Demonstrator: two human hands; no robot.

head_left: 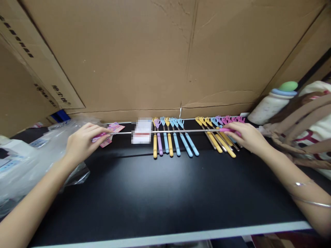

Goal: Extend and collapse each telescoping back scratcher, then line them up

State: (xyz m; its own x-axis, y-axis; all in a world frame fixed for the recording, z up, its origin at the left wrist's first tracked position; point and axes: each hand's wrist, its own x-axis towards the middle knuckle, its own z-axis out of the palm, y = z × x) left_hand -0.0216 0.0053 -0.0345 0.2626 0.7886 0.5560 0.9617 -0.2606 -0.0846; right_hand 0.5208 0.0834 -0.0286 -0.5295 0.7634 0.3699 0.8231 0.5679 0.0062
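Observation:
A telescopic back scratcher (191, 131) with pink ends is drawn out long and held level above the black table. My left hand (84, 139) is closed around one pink end, and my right hand (245, 136) pinches the other. The fingers cover most of both ends, so I cannot tell which is the claw. Beneath the metal rod lies a row of back scratchers (176, 144) with yellow, purple and blue handles, claws pointing away from me. More back scratchers (217, 139), with yellow, blue, purple and pink claws, lie in a group beside my right hand.
Clear plastic bags (49, 151) cover the table's left side. Pink printed cards (116, 127) and a blurred white label (142, 131) lie near the back edge. Cardboard (144, 58) walls the back. At right stand a white bottle (270, 106) and a fabric bag (307, 127).

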